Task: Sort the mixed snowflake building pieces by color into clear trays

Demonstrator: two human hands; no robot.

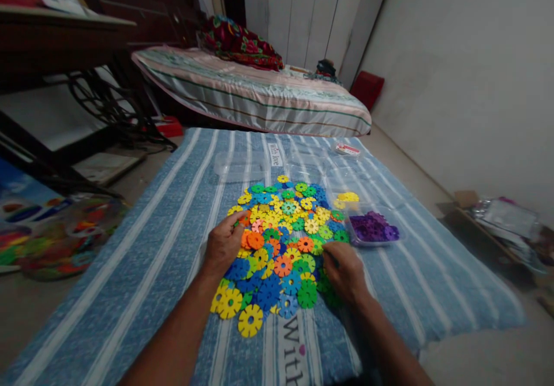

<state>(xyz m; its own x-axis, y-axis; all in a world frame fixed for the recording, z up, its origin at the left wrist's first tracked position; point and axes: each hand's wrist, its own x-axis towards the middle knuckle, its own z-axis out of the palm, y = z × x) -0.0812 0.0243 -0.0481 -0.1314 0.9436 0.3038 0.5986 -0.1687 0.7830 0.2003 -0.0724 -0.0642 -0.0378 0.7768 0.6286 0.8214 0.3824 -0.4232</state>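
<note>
A wide heap of flower-shaped plastic discs (283, 265) in yellow, green, blue and orange lies on the striped blue cloth. My left hand (223, 244) is at the heap's left edge, its fingers curled in beside some orange discs (255, 240). Whatever those fingers grip is hidden. On the opposite side, my right hand (345, 268) rests by green discs (307, 293) with its fingers bent closed; their tips are partly hidden. Just beyond it stands a clear tub (381, 243) of purple discs (374, 227). Several yellow discs (347, 197) sit in a clear container behind that tub.
Clear plastic containers (240, 167) stand at the far side of the cloth-covered table (142, 247). A small red-and-white item (347, 149) lies at the far right. Behind is a bed (259, 94); a treadle stand (104, 97) is on the left and a box (497, 230) on the right.
</note>
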